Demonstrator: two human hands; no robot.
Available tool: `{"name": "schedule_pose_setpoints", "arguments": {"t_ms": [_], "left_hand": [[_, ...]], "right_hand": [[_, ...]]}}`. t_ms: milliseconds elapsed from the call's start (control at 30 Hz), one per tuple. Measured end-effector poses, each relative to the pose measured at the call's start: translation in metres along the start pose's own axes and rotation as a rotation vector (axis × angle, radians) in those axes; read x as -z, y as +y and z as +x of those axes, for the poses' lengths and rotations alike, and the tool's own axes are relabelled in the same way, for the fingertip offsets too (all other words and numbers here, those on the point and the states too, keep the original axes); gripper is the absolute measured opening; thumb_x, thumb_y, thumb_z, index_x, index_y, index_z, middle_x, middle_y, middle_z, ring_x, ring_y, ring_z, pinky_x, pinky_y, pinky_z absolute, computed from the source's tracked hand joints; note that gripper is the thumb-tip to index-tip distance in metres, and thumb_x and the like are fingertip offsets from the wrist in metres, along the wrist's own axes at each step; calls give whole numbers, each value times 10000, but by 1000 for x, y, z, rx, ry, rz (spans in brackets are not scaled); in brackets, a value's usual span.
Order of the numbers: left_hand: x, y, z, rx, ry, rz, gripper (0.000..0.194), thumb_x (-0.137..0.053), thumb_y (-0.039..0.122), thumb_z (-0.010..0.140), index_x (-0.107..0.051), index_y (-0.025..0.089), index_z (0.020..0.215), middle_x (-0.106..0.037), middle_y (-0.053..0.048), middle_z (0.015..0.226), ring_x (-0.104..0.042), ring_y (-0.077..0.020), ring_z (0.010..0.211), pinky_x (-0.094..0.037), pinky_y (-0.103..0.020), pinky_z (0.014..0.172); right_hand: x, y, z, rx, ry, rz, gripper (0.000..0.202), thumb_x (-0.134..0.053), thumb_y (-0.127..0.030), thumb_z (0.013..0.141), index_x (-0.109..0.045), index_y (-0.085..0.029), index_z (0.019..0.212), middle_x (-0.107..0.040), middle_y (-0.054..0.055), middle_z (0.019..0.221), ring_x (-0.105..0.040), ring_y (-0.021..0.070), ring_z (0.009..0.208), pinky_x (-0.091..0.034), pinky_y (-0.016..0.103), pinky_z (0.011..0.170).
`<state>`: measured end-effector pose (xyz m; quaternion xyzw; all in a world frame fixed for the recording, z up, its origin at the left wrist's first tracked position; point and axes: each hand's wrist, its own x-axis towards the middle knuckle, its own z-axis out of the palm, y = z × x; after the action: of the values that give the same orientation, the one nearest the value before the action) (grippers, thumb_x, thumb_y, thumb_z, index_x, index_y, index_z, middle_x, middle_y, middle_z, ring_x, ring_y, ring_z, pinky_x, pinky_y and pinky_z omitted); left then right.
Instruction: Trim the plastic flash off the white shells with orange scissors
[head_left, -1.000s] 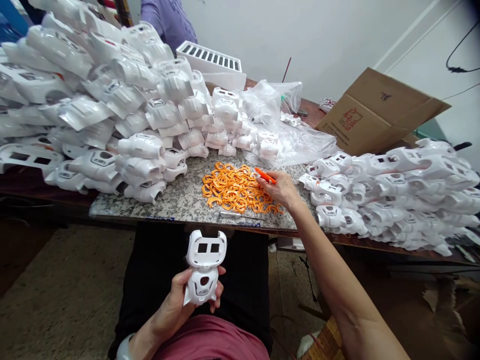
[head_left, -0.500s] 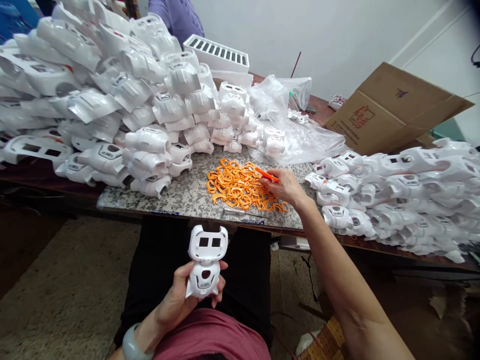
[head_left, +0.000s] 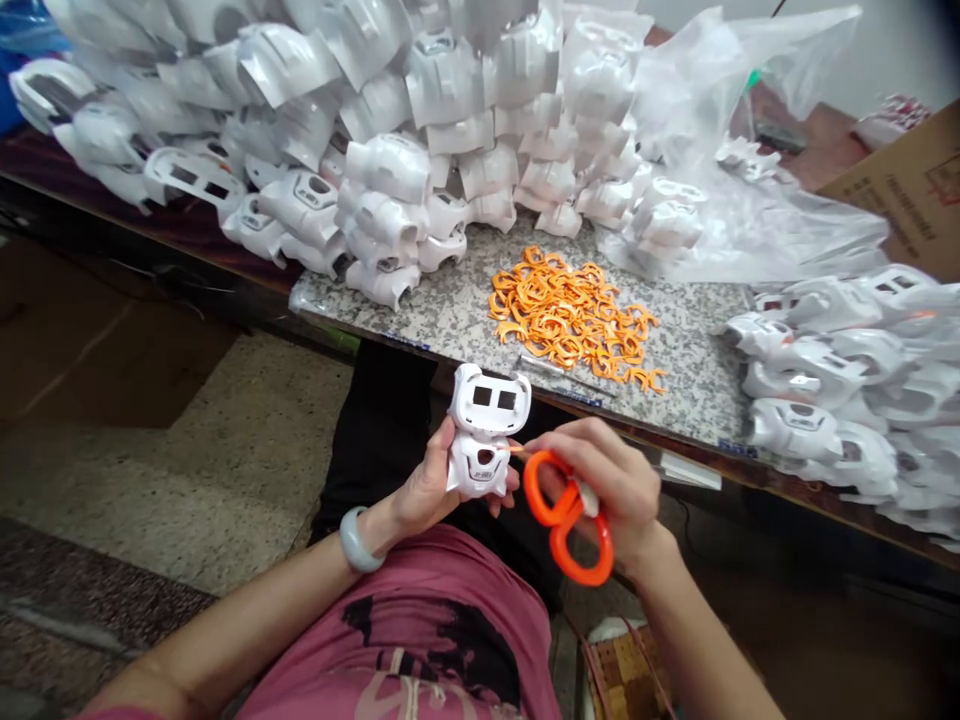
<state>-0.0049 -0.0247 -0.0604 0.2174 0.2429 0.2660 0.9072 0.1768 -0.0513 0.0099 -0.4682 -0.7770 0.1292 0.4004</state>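
My left hand is closed around the lower half of a white plastic shell, which has two square holes above and a round hole below. Orange-handled scissors hang from my right hand, their loops pointing down. Between that hand's fingertips and the shell's right side shows a small orange piece, partly hidden by the fingers. Beyond both hands, a pile of orange rings lies on the speckled board, with a thin metal tool along its near side.
White shells are stacked high at the left and back. Another stack stands at the right. A clear plastic bag lies behind the rings, beside a cardboard box. A woven basket is on the floor.
My right hand has moved from the orange pile to the shell's right side, still with the scissors. The view has shifted, and the shell stays in my left hand.
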Motion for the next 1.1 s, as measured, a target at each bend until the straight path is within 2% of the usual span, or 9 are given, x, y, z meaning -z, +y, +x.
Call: {"name": "schedule_pose_setpoints", "arguments": {"t_ms": [167,300,467,733,833,1000,1100], "left_hand": [[-4,-2,-1,5,-9,-3,756,-351,725,809,-609,107,1159,-688,-127,896,-625,-231,761,-469,-289,615],[-8,-1,-1,4,-12,2,741,-394,730,789,-619,114,1133,-690,-117,884,-630,-246,809,-475,-304,670],[-7,-3,-3,16,-54,17,767,-361,736,796,-609,102,1149,-691,-125,889,-629,-266,855,-478,-349,764],[-6,0,-4,32,-35,2,755,-401,724,793,-598,104,1174,-698,-116,925,-619,-268,921,-445,-349,854],[-8,3,-4,5,-23,-29,748,-438,709,788,-559,121,1233,-693,-107,963,-615,-259,929,-446,-334,840],[-10,7,-6,50,-59,-11,784,-420,718,789,-554,94,1244,-690,-117,960,-627,-229,798,-462,-292,674],[-9,7,-6,39,-69,-12,751,-415,704,803,-589,93,1203,-691,-115,966,-623,-244,875,-468,-303,730]], "right_hand": [[-19,0,-11,103,0,-49,198,-573,-104,836,-596,-113,1032,-629,96,794,-561,137,670,-415,234,526],[-21,3,-14,144,23,-105,221,-557,-121,853,-577,-117,1073,-641,101,803,-545,141,672,-405,245,533],[-23,5,-16,179,2,-115,268,-561,-113,852,-548,-118,1119,-662,111,841,-552,145,689,-411,253,555],[-19,1,-11,166,-61,-184,190,-551,-161,860,-609,-93,1028,-644,90,756,-554,145,641,-391,253,527],[-16,-1,-13,131,-70,-172,259,-563,-151,850,-605,-103,1101,-636,68,754,-543,128,634,-388,241,534],[-13,-4,-17,157,-124,-175,315,-562,-208,867,-589,-96,1161,-583,32,672,-480,116,577,-336,246,507],[-13,-5,-17,174,-146,-208,286,-540,-237,887,-602,-95,1127,-565,24,653,-437,111,557,-302,251,495]]}}
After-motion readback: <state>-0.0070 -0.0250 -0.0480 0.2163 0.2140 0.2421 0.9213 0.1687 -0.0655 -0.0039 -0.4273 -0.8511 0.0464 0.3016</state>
